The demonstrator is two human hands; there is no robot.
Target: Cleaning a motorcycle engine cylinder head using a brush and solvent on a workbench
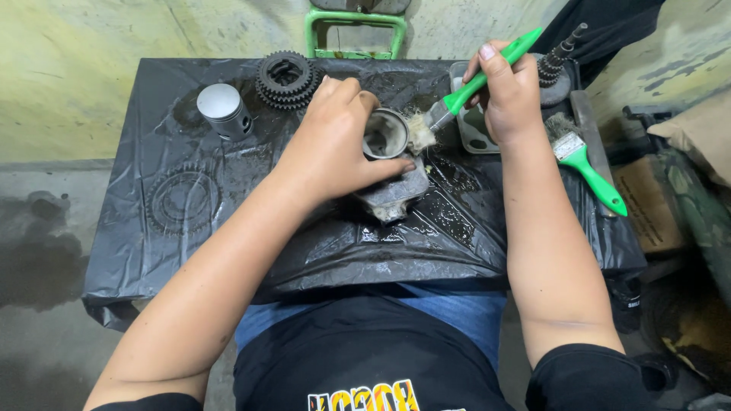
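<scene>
Black plastic sheet (228, 251) over low table, wet and oily at centre. Left hand (335, 144) at frame centre, fingers wrapped over grey metal cylinder part (388, 164), thumb pressed along its lower edge, bore facing up. Right hand (506, 91) upper right of centre, fist closed round green-handled brush (472, 84), bristles touching cylinder rim. Second green brush (582, 160) lying at right edge. Silver piston (223, 110) upper left, black gear cluster (285, 78) just beyond it, threaded shaft (560, 57) top right.
</scene>
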